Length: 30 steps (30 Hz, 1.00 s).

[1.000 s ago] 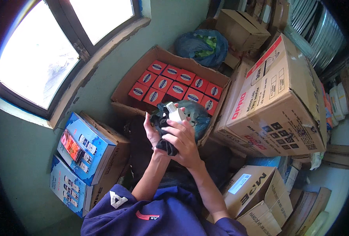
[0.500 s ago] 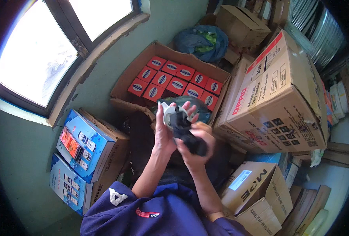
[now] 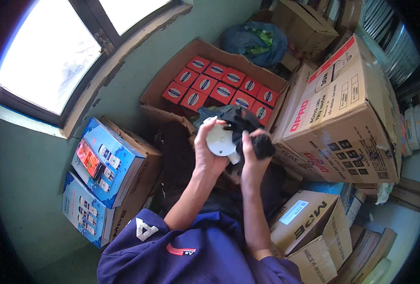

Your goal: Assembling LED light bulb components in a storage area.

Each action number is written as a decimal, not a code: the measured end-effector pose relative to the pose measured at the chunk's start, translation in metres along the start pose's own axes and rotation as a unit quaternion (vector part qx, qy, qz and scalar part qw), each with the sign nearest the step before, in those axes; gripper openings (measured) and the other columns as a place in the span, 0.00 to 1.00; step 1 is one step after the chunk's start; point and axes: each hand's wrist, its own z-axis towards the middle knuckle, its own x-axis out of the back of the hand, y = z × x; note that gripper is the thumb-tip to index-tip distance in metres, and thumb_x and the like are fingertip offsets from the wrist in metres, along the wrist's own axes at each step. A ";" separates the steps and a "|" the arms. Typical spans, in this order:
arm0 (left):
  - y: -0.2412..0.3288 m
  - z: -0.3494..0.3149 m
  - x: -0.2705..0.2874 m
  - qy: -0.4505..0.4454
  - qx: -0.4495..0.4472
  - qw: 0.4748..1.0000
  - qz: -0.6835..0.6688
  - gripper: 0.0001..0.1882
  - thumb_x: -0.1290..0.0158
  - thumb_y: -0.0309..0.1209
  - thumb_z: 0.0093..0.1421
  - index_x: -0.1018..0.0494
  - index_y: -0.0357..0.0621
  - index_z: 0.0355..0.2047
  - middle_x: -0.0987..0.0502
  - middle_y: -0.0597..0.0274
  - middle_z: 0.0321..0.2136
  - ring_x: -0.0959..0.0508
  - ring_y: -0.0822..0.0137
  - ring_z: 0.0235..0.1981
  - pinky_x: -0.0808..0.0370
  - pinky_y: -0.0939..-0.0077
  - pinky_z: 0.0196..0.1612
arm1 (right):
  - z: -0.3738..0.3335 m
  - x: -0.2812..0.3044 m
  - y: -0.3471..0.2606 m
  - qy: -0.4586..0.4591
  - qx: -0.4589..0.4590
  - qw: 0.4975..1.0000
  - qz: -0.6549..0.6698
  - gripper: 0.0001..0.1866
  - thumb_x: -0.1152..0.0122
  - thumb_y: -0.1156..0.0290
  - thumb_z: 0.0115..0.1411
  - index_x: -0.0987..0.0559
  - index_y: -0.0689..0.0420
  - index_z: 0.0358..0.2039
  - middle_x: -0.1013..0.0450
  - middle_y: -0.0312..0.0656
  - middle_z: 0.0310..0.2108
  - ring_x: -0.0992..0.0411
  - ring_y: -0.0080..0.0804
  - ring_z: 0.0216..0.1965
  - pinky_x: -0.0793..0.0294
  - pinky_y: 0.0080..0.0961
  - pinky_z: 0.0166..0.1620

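Note:
My left hand [image 3: 209, 158] grips a round white plastic junction box [image 3: 221, 140] with short stub spouts, fingers around its rim. Its flat disc face is turned up toward me, and one stub points down to the right. A bunched black cloth [image 3: 265, 147] is in my right hand [image 3: 254, 158], closed around it. Part of the cloth spreads over the far side of the white piece and touches it. Both hands are above my lap, just in front of the big open carton.
An open carton [image 3: 154, 97] holds rows of small red boxes [image 3: 203, 84]. Blue printed boxes [image 3: 108, 163] are stacked at left under the window [image 3: 53, 52]. A large carton [image 3: 337, 128] stands at right, a smaller open carton [image 3: 309, 222] nearer. Behind lies a blue plastic bag [image 3: 255, 43].
The white junction box has turned so its flat face shows instead of its hollow side. The cloth has moved to its far right side. The whole view has shifted slightly.

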 end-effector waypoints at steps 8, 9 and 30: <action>-0.003 0.001 0.010 -0.014 0.053 0.992 0.111 0.10 0.50 0.36 0.55 0.28 0.42 0.27 0.25 0.60 0.33 0.22 0.66 0.36 0.23 0.70 0.40 | 0.008 0.008 0.017 0.035 -0.178 0.966 0.183 0.07 0.37 0.73 0.57 0.28 0.53 0.31 0.35 0.27 0.30 0.37 0.16 0.31 0.36 0.17 0.39; -0.001 0.003 0.012 -0.073 0.013 0.993 0.093 0.11 0.51 0.37 0.55 0.28 0.41 0.27 0.25 0.55 0.37 0.24 0.60 0.41 0.25 0.65 0.45 | 0.004 0.012 0.016 0.001 -0.180 0.971 0.155 0.07 0.37 0.73 0.57 0.28 0.52 0.32 0.36 0.27 0.30 0.37 0.15 0.31 0.36 0.17 0.38; -0.009 0.016 0.064 -0.040 -0.012 0.999 -0.007 0.14 0.58 0.41 0.67 0.30 0.49 0.45 0.24 0.61 0.40 0.24 0.68 0.40 0.26 0.71 0.45 | 0.013 -0.036 0.010 -0.188 0.231 0.916 -0.269 0.20 0.30 0.74 0.36 0.22 0.53 0.34 0.29 0.41 0.35 0.32 0.45 0.40 0.31 0.39 0.45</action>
